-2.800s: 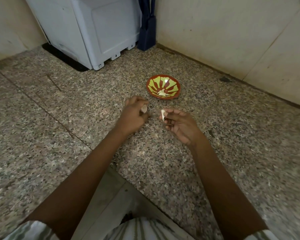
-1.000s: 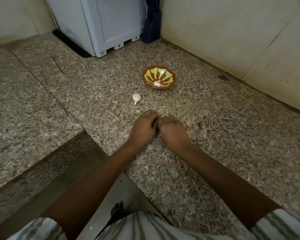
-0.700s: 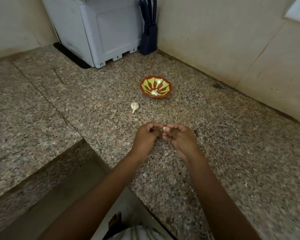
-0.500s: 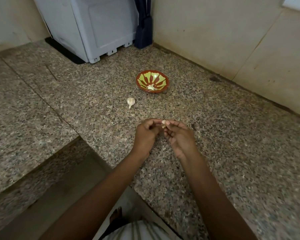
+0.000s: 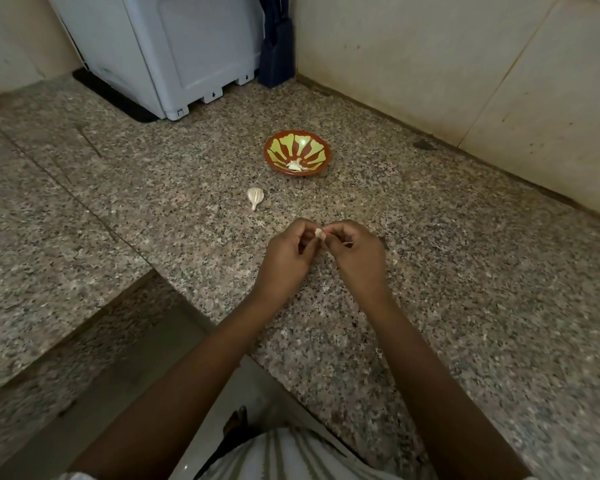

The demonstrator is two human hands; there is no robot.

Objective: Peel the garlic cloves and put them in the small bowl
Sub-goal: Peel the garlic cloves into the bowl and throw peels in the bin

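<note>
Between the fingertips, over the bench [image 5: 465, 271]: a small garlic clove [image 5: 318, 233], pinched from both sides, nearer the person than the bowl.
Clove's look: off-white and lumpy; only its top shows between the fingers, so I cannot tell whether any skin is on it.
Left hand [image 5: 286, 258]: fingers curled, thumb and fingertips pinching the clove's left side.
Right hand [image 5: 355, 252]: curled too, pinching the clove's right side; a thin pale strand lies across its fingers.
Loose clove [image 5: 255, 197]: papery white and teardrop-shaped, with its tail towards the person. It lies on the stone between the hands and the bowl, off to the left and apart from both.
Edges: the bench front runs diagonally under the left forearm and drops to a lower floor [image 5: 101, 393]; the wall [image 5: 430, 64] meets the stone behind and to the right of the bowl.
Open room: speckled stone stretches wide from the right hand to the wall.
Small bowl [image 5: 327, 157]: red-brown with yellow-green petals, upright, well beyond the hands.
Inside it: pale peeled garlic [image 5: 295, 165] at the near side of the bottom.
Back corner: a grey-white appliance [image 5: 174, 46] and a dark blue knife block [image 5: 276, 57].
</note>
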